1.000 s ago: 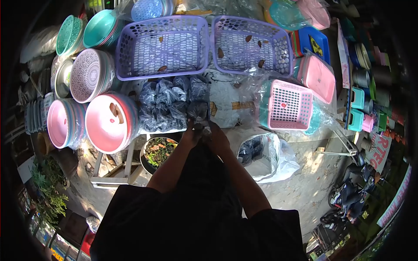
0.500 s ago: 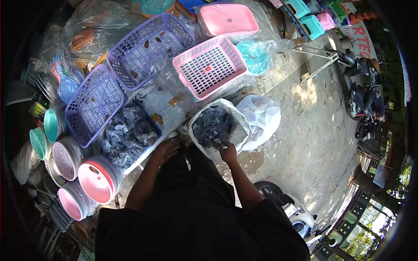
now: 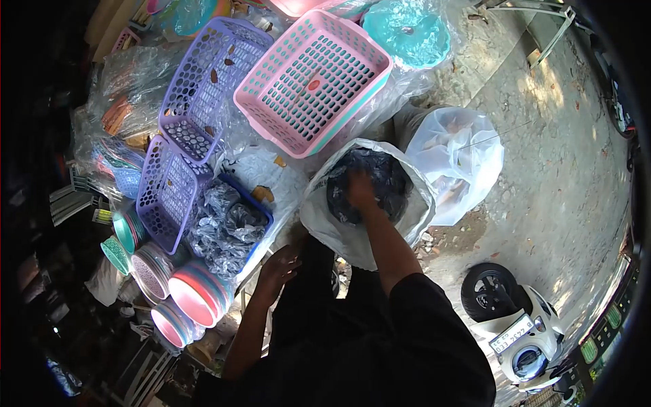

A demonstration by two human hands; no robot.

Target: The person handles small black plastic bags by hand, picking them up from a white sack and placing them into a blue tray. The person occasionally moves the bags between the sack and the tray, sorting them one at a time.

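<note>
My right hand (image 3: 361, 187) reaches down into a big white sack (image 3: 325, 224) and rests among the dark plastic-wrapped bundles (image 3: 393, 180) inside it; whether its fingers grip one is hidden. My left hand (image 3: 279, 266) hangs free with fingers apart, holding nothing, close to the edge of a blue tray (image 3: 261, 207) filled with several more dark bundles (image 3: 220, 227).
A pink and teal basket (image 3: 313, 78) and two purple baskets (image 3: 203, 81) (image 3: 165, 193) lie on the plastic-covered stall. Stacked pink bowls (image 3: 193, 302) stand at its near end. A second white bag (image 3: 458, 159) sits beside the sack. A scooter (image 3: 512, 325) is parked at right.
The view has swung further right and down. My right hand has pushed deeper into the white sack. My left hand has come off the tray's edge and hangs lower.
</note>
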